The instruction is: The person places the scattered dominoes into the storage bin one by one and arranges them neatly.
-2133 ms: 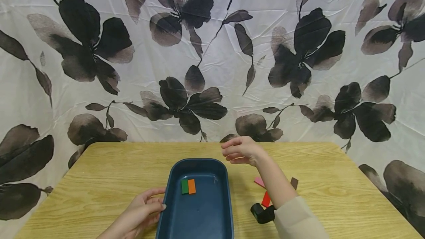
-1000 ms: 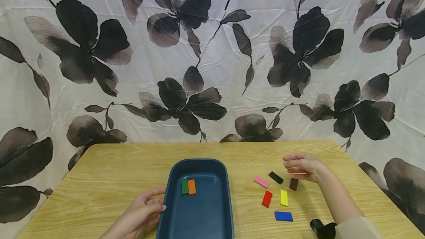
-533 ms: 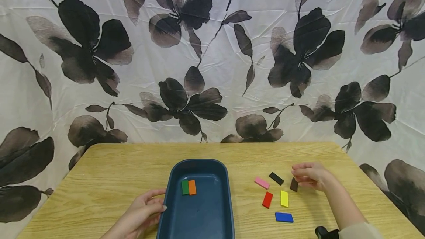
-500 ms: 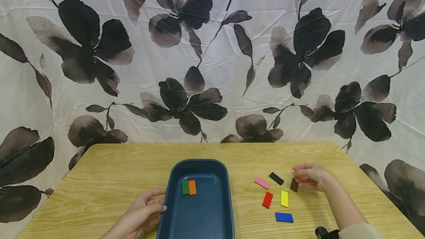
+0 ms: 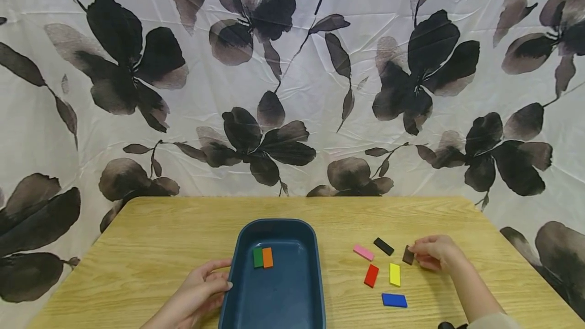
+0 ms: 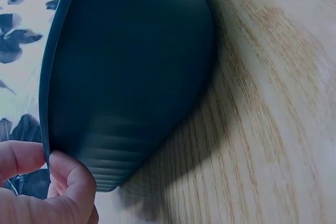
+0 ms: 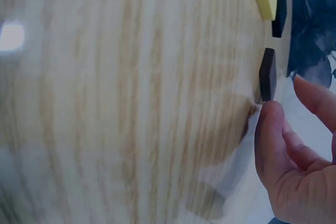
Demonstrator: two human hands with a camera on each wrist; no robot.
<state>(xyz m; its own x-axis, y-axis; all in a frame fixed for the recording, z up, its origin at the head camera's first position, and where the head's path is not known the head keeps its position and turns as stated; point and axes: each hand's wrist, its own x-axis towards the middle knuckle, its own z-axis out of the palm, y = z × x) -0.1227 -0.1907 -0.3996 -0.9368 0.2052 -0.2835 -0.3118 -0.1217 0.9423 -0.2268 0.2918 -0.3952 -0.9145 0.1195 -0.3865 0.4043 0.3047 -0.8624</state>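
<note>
My left hand (image 5: 198, 288) pinches the left rim of a dark blue tray (image 5: 274, 308). In the left wrist view, the thumb (image 6: 73, 174) and a finger lie on either side of that rim. Inside the tray, a green block (image 5: 258, 258) lies against an orange block (image 5: 267, 257). On the right of the table, my right hand (image 5: 436, 254) is at a flat dark brown block (image 5: 408, 255). The right wrist view shows the thumb (image 7: 270, 124) at the near end of the brown block (image 7: 268, 74), with the index finger (image 7: 315, 98) apart from it.
On the wooden table (image 5: 160, 237), left of the right hand, lie a black block (image 5: 383, 246), a pink block (image 5: 363, 252), a red block (image 5: 371, 275), a yellow block (image 5: 395, 274) and a blue block (image 5: 394, 300). A floral cloth (image 5: 292, 90) hangs behind the table.
My right hand has moved from beyond the tray's far right corner over to the right, then down to the brown block. The left hand stays on the tray rim.
</note>
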